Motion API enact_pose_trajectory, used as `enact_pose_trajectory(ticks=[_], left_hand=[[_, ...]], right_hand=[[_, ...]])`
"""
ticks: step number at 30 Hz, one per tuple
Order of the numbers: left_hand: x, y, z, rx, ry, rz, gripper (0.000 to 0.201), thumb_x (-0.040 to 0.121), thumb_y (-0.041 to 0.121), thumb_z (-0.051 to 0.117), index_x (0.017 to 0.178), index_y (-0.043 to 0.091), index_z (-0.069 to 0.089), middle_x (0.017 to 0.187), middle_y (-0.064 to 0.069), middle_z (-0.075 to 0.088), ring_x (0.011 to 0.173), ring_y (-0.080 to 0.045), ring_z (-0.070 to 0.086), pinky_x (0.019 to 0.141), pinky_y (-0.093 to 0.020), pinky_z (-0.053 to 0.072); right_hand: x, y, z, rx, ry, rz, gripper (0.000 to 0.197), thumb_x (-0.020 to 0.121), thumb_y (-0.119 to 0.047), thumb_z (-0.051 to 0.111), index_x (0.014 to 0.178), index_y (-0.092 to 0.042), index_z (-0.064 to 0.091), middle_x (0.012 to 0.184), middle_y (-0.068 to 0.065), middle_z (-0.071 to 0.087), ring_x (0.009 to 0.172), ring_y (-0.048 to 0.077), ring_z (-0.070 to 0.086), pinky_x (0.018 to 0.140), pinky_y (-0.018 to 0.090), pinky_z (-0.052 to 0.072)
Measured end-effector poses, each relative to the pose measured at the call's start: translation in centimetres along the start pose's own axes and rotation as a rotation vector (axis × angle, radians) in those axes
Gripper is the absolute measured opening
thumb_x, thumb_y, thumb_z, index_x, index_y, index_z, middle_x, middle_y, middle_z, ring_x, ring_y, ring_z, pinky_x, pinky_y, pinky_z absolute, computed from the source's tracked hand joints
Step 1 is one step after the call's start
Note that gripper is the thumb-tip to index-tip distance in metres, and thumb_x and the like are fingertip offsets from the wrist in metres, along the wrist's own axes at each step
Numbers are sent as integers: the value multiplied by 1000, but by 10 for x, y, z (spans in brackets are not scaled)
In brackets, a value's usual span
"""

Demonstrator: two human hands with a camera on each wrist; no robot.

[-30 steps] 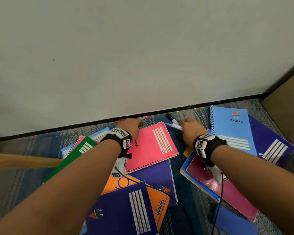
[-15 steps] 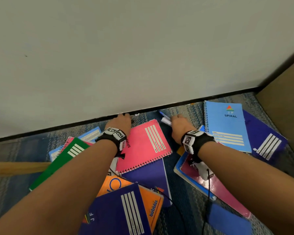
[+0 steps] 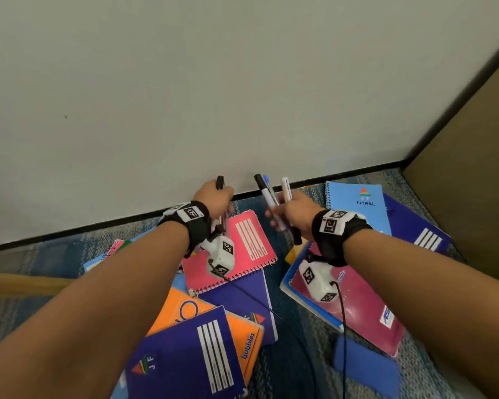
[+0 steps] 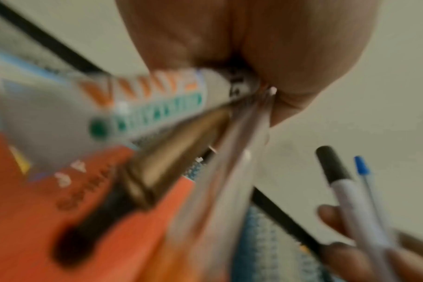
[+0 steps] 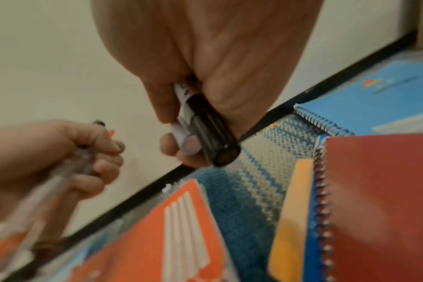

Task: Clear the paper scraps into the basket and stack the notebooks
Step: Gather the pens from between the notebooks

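Note:
Several notebooks lie scattered on the patterned carpet: a pink spiral one point(image 3: 242, 249) in the middle, a light blue SPIRAL one point(image 3: 357, 208) at the right, a maroon one point(image 3: 355, 306), an orange one point(image 3: 242, 344) and a dark purple one point(image 3: 185, 361) near me. My left hand point(image 3: 215, 197) is lifted above the pink notebook and grips a bunch of pens point(image 4: 157, 118). My right hand point(image 3: 294, 211) grips several markers and pens point(image 3: 267, 194), their caps pointing up. No paper scraps or basket show.
A pale wall with a black skirting point(image 3: 343, 172) runs just behind the hands. A brown panel point(image 3: 473, 168) closes the right side. A wooden bar point(image 3: 20, 282) lies at the left, a blue pad point(image 3: 366, 367) at lower right.
Both hands have risen off the floor by the skirting, each carrying the pens and markers it gathered there. The pens now stand upright in the fists.

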State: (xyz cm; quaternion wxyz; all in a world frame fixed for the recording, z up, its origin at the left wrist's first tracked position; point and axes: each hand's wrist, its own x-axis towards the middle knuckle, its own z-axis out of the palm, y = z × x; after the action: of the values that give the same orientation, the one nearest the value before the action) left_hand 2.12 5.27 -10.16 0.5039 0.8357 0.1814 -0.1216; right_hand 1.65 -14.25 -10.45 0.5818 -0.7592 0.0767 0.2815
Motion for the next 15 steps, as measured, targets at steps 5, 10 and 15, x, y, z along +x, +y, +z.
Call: enact_pose_trajectory(ticks=[5,10,15], left_hand=[[-24,33,11,-407,-99,0,24,99,17,46,76,13,48,64,-8,50,52,-22,51,54,-29,47],[-38,51,17,-172,-74,164,35,96,48,49,90,15,61,81,-3,63,70,-17,58,69,-27,48],[-45,64,14,-41,-47,257,35,93,50,51,81,17,55,75,-4,60,72,-24,58,75,-36,50]], right_hand=[[-25,-20,14,247,-124,5,23,96,-3,50,116,-3,61,84,16,68,69,24,65,64,37,55],[-36,-32,16,137,12,-112,17,84,-16,71,99,-8,74,93,16,74,86,33,71,85,50,57],[-54,-43,6,160,-7,-168,16,90,-6,64,102,4,69,89,23,70,71,28,66,72,41,59]])
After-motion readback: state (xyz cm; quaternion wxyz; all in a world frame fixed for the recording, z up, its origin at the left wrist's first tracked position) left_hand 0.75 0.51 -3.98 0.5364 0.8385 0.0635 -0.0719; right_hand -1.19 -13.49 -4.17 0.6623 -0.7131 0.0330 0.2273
